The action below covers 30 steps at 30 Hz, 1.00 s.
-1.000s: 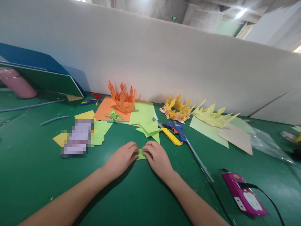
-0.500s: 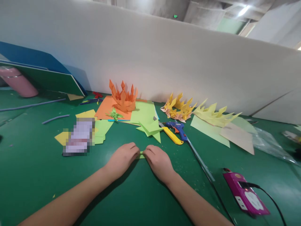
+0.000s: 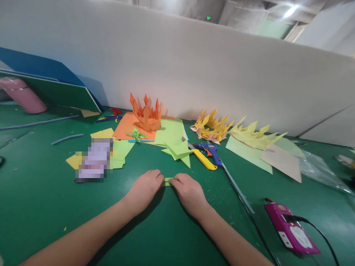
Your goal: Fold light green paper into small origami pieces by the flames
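A small strip of light green paper (image 3: 166, 182) lies low over the green table, its middle showing between my hands. My left hand (image 3: 146, 186) pinches its left end, and my right hand (image 3: 188, 188) pinches the right end. Both hands are closed, and the paper's ends are hidden under the fingers. Just beyond them rest folded light green paper pieces (image 3: 177, 150), a yellow utility knife (image 3: 204, 159) and a blue glue gun (image 3: 213, 150).
Behind stand an orange paper crown (image 3: 146, 117), a golden paper crown (image 3: 212, 127) and a pale yellow one (image 3: 255, 136). A blurred-out phone (image 3: 95, 159) lies left. At right is a magenta power strip (image 3: 291, 229) with a black cable. A pink bottle (image 3: 23, 95) lies far left.
The hands keep their hold on the green paper strip, with only a very slight shift of the fingers. The whole view has drifted slightly.
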### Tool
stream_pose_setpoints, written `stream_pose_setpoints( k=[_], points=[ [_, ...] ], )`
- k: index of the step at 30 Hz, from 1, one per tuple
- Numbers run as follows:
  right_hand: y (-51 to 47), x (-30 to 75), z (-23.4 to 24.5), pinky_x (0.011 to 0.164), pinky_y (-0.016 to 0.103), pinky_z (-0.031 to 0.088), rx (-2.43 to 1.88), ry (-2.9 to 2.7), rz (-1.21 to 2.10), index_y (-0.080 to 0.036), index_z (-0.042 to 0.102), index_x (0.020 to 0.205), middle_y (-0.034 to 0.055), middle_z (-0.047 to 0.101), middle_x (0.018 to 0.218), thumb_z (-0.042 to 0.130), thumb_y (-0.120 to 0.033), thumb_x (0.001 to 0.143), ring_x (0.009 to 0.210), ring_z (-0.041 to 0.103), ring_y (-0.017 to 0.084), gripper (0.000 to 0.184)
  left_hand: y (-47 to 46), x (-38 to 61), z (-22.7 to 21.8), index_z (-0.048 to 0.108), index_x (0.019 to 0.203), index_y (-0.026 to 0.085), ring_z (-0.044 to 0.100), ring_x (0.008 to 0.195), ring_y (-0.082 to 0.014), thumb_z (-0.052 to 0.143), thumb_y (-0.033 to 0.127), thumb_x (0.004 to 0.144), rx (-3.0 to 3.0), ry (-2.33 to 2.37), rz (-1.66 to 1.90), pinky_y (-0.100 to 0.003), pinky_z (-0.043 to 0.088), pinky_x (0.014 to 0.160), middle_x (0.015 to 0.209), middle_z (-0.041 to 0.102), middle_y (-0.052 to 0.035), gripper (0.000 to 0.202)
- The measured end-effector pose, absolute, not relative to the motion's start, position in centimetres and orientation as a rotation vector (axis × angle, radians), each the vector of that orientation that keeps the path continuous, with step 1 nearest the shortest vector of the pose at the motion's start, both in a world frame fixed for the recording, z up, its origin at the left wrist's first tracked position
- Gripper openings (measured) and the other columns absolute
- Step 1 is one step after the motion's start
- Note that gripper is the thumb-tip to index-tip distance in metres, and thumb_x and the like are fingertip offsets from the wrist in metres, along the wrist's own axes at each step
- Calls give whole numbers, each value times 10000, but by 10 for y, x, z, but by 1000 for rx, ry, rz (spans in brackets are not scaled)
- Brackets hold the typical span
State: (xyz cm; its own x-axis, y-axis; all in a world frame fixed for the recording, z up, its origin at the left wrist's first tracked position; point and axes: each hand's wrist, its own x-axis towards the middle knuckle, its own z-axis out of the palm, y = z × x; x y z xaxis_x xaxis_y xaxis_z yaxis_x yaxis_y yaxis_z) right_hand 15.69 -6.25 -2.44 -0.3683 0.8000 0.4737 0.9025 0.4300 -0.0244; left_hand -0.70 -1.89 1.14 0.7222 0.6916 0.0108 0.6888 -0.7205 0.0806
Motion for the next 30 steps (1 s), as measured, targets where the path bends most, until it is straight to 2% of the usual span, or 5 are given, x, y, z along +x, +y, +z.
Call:
stream_pose_setpoints(
  k=[13,22,30],
  points=[
    [-68,153,-20,552,251,419,-1537,-2346,-314,-143,645,892,50,632,765,568,-119,813,714,553,181,113,-28,-1,28,611,868,113,566,823,-225,436,25,807,2867,1165,-314,-340,479,690,895,591,-107,205],
    [-69,156,-25,664,280,479,-1426,-2282,-280,-116,634,956,88,647,832,469,-99,861,764,557,189,191,-27,1,19,620,841,104,553,798,-184,427,9,801,2995,1014,-203,-288,476,692,886,596,-90,219],
    [-64,167,-27,686,303,479,-1366,-2197,-309,-130,646,931,103,652,812,388,-105,890,749,565,192,263,-25,-4,11,604,899,114,580,752,-203,423,-13,788,3000,961,-108,-309,483,628,858,603,-92,248]
  ],
)
